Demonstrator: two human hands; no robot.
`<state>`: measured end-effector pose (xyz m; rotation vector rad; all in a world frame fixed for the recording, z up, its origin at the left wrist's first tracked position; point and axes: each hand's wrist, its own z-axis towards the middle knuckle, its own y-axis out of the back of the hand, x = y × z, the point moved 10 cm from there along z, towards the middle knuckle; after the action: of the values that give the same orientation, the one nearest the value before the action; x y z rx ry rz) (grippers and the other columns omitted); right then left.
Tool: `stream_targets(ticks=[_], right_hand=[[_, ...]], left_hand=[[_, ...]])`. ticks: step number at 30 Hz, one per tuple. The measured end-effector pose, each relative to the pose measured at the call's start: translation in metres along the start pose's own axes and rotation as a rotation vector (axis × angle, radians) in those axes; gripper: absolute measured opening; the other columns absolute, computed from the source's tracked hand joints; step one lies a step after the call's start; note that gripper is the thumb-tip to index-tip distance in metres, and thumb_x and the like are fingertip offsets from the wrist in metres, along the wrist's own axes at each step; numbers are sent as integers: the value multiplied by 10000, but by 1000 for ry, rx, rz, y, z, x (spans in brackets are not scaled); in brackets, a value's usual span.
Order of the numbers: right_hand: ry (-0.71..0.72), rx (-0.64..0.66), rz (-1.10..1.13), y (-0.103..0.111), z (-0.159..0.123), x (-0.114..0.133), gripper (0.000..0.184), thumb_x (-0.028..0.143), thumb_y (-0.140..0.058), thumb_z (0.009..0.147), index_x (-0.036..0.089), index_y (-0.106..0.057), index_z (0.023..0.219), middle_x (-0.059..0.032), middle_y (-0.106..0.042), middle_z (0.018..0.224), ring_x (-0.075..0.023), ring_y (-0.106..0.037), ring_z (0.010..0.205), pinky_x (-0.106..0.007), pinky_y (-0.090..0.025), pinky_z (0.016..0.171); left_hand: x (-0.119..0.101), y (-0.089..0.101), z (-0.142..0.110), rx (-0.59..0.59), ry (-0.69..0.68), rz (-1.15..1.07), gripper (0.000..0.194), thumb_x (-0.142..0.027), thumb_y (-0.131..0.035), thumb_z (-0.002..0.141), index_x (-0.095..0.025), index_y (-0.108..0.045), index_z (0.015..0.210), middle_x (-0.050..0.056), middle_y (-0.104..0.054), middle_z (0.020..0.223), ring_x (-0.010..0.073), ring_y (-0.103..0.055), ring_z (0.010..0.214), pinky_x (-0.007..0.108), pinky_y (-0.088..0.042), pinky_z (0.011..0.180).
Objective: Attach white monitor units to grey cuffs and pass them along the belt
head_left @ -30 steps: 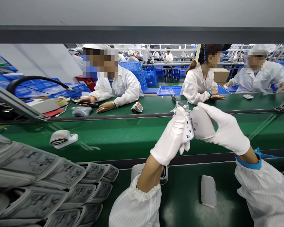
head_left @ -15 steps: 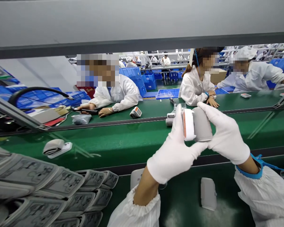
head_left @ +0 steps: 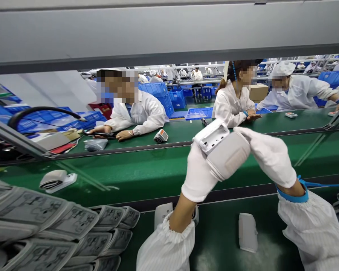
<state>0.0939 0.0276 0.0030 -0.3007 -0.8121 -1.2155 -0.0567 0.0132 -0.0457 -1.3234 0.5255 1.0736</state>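
Note:
A wrist blood pressure monitor (head_left: pixel 228 155) with a rolled grey cuff is held up above the green conveyor belt (head_left: pixel 147 165). Its white case is turned so that the uncovered battery bay (head_left: pixel 216 138) faces me, and no batteries show in it. My gloved left hand (head_left: pixel 198 175) is closed around the case and cuff from the left and below. At the cuff's upper right edge, the fingers of my gloved right hand (head_left: pixel 271 156) are bent and pressed against the cuff. Below, another grey cuff (head_left: pixel 248 232) lies on the green work surface.
Several grey cuffs (head_left: pixel 45 210) are stacked at left. A monitor with its cuff (head_left: pixel 58 180) lies on the belt. Partly behind my left wrist is another grey-white unit (head_left: pixel 162 213). Co-workers in white coats (head_left: pixel 142 109) sit across the line. A grey beam (head_left: pixel 169 30) crosses overhead.
The monitor has been turned over, bringing its battery bay into view instead of its orange-edged side. My left hand has rotated with it. The monitor on the belt has shifted slightly left.

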Motion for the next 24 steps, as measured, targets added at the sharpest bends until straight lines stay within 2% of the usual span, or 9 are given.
stream_targets(ticks=[1,3,7,10,12,14,17,20,24], right_hand=[[-16,-52,-12,6,0,-4,332,392,-649,1032,259,-772,1310,-9,-738,1341,-249,-691,1287,-353,-558,1136],[-27,-123,-66,13,0,-7,278,345,-687,1011,256,-804,1247,-17,-777,1254,-243,-744,1177,-341,-609,1056],[71,-108,-168,11,3,4,362,296,-747,967,272,-760,1328,-38,-791,1161,-219,-763,1019,-326,-640,944],[150,-17,-162,5,5,9,530,280,-825,906,296,-690,1418,-50,-732,1303,-240,-712,1175,-339,-608,1028],[113,67,-64,0,6,2,576,257,-810,923,334,-639,1467,-21,-671,1444,-249,-649,1327,-352,-557,1133],[60,133,47,-4,5,-7,586,223,-777,949,372,-605,1490,24,-626,1508,-245,-590,1417,-369,-497,1214],[35,155,122,-4,4,-15,550,217,-751,971,383,-613,1477,56,-612,1510,-241,-561,1448,-393,-444,1266],[0,184,121,-4,3,-20,497,278,-734,990,340,-626,1471,38,-603,1511,-253,-563,1445,-415,-429,1277],[-48,201,104,-6,5,-26,650,316,-840,898,275,-602,1501,-12,-597,1517,-290,-571,1433,-428,-445,1265]], left_hand=[[8,-10,0,65,91,-70,497,-599,-479,992,-212,-716,1196,68,-774,1235,291,-741,1171,449,-621,999],[20,-22,-2,163,209,-170,482,-602,-505,1004,-226,-726,1211,50,-766,1274,266,-719,1223,393,-607,1033],[20,-9,0,223,148,-69,548,-615,-649,942,-227,-686,1327,57,-721,1378,271,-650,1334,379,-527,1143],[5,1,0,242,4,101,604,-534,-751,899,-228,-647,1409,77,-659,1470,282,-569,1430,382,-432,1232],[-4,-2,-2,261,-48,161,606,-492,-793,873,-203,-668,1391,98,-671,1449,299,-557,1441,390,-415,1245],[-6,-7,-2,268,-34,164,598,-491,-818,844,-181,-703,1342,109,-710,1384,320,-583,1411,409,-446,1224],[0,-9,-1,256,30,144,602,-501,-843,812,-192,-725,1315,97,-744,1323,334,-628,1355,425,-496,1178],[8,-8,-1,287,70,136,610,-490,-859,800,-213,-724,1326,88,-744,1328,331,-667,1301,422,-541,1124],[7,-6,1,306,12,187,576,-528,-795,856,-210,-723,1331,101,-718,1379,311,-683,1274,406,-559,1089]])
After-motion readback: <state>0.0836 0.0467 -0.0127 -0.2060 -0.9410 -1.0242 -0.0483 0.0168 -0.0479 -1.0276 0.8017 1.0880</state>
